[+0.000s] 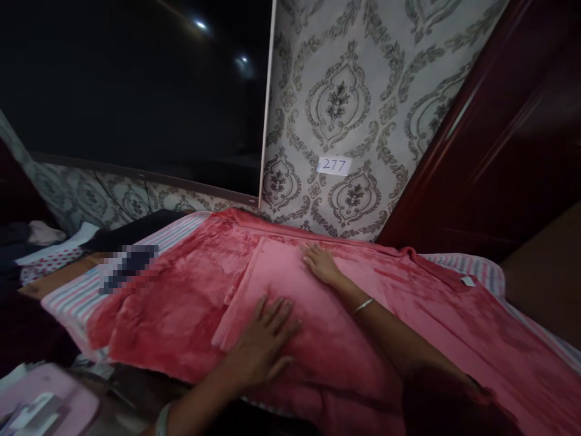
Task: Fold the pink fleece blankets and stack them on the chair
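A pinkish-red plush fleece cloth (181,315) lies spread over a striped pad; I cannot tell whether it is a garment or a blanket. Part of it is folded over, showing a lighter pink smooth side (276,266). On the near part of this folded layer rests my left hand (267,345), palm down with fingers spread. My right hand (321,264) presses flat near the layer's far edge, also open. Neither hand grips anything. A small white tag (467,281) shows on the cloth at the right.
The striped pad (75,297) shows at both ends under the cloth. Behind stand a large dark TV (136,91), patterned wallpaper (338,103) with a paper marked 277 (334,165), and dark red wood (490,133). A pink plastic item (68,393) sits at lower left.
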The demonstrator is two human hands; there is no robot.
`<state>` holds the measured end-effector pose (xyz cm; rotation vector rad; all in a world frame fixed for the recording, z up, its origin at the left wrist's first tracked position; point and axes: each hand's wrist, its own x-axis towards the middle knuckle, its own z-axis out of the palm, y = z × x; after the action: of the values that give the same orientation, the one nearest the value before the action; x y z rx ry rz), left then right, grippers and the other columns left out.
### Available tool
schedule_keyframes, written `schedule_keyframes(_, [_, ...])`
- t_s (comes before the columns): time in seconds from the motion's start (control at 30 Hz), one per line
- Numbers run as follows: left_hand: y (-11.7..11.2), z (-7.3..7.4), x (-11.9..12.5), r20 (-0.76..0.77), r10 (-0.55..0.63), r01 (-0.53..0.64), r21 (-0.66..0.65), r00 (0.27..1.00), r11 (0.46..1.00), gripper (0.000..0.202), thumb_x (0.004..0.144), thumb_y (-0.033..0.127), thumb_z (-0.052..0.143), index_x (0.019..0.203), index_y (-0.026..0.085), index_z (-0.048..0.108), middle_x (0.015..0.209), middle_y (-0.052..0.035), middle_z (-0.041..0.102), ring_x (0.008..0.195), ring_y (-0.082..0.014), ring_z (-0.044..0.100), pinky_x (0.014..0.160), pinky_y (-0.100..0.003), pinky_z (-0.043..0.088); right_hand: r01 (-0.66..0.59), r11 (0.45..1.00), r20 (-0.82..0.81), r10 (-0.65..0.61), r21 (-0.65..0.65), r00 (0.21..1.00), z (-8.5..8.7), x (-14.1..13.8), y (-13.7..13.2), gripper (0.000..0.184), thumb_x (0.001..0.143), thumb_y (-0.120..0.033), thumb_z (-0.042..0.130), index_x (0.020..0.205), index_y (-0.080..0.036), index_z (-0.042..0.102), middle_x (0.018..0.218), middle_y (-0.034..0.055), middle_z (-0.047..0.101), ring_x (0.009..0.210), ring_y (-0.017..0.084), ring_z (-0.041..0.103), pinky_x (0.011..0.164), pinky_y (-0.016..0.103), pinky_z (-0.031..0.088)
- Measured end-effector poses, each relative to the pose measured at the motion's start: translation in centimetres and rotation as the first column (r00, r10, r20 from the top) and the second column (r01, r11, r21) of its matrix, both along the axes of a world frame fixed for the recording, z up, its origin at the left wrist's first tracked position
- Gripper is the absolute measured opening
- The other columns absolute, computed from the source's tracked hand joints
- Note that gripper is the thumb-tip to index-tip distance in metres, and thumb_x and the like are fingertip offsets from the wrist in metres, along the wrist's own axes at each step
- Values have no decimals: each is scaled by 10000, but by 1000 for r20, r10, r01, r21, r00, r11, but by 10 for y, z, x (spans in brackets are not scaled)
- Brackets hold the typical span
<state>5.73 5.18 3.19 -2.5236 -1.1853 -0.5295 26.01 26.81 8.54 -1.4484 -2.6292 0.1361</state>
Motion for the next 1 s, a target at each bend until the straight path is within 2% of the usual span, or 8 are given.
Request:
schedule_keyframes(0.07, [-3, -2, -12, 29, 64, -66, 78, 998, 995, 620, 938, 382, 541, 1523, 229, 402, 1571, -121, 419, 1482, -319, 303, 1213, -600, 108, -200, 979, -3, 201, 33, 980, 5, -17, -23, 556, 1045, -450, 261, 1585, -318, 261, 1677, 44, 158, 1549, 280, 92, 1206, 606, 111])
schedule_keyframes(0.17, [-10, -12, -25, 60, 139, -146, 148, 989, 978, 586, 934, 316, 528, 1503, 209, 436, 1551, -117, 451, 1491, -312, 281, 1221, -590, 29, -509, 861, 29, 508, 17, 861, 0, -45, -53, 544, 1042, -464, 302, 1576, -376, 252, 1676, 5, 167, 1550, 260, 93, 1208, 589, 125])
schedule_keyframes(0.23, [-14, -19, -28, 79, 172, -182, 159, 982, 970, 603, 916, 310, 547, 1502, 215, 439, 1570, -116, 422, 1495, -321, 267, 1221, -585, 52, -616, 788, 38, 616, -3, 787, -6, -61, -61, 546, 1043, -481, 300, 1576, -376, 250, 1677, -4, 163, 1551, 255, 86, 1209, 595, 110])
schedule_keyframes(0.3, [-16, -25, -27, 89, 200, -213, 160, 976, 964, 618, 904, 305, 558, 1506, 236, 435, 1591, -106, 390, 1492, -324, 268, 1220, -571, 99, -644, 765, 36, 644, -17, 764, -11, -74, -57, 564, 1038, -517, 295, 1578, -356, 256, 1678, 2, 154, 1552, 265, 63, 1205, 620, 78])
schedule_keyframes(0.53, [-15, -33, -25, 79, 238, -247, 136, 968, 959, 646, 890, 298, 566, 1518, 287, 416, 1625, -82, 331, 1495, -328, 257, 1215, -574, 122, -450, 889, 31, 454, -88, 890, -14, -104, 9, 608, 1022, -581, 287, 1574, -327, 284, 1681, 30, 149, 1549, 287, 82, 1204, 619, 108])
schedule_keyframes(0.7, [-12, -38, -25, 98, 217, -228, 114, 971, 967, 667, 842, 309, 602, 1491, 294, 449, 1632, -69, 319, 1498, -339, 246, 1220, -589, 66, -260, 940, -10, 265, -220, 964, -22, -114, 50, 603, 1027, -574, 230, 1590, -359, 209, 1678, 4, 167, 1539, 268, 163, 1206, 593, 170])
schedule_keyframes(0.87, [-10, -45, -24, 103, 241, -250, 89, 965, 964, 662, 817, 326, 626, 1461, 306, 476, 1623, -69, 337, 1498, -347, 241, 1213, -606, 48, -151, 956, -9, 153, -250, 988, -29, -117, 66, 620, 1029, -573, 156, 1588, -320, 247, 1671, 15, 202, 1541, 277, 151, 1204, 593, 166])
schedule_keyframes(1.0, [-12, -40, -25, 84, 234, -242, 109, 969, 964, 664, 826, 326, 616, 1473, 296, 466, 1625, -74, 333, 1497, -344, 240, 1214, -591, 50, -139, 967, -18, 138, -214, 990, -30, -116, 61, 610, 1034, -555, 144, 1586, -322, 258, 1669, 18, 215, 1532, 265, 187, 1201, 570, 191])
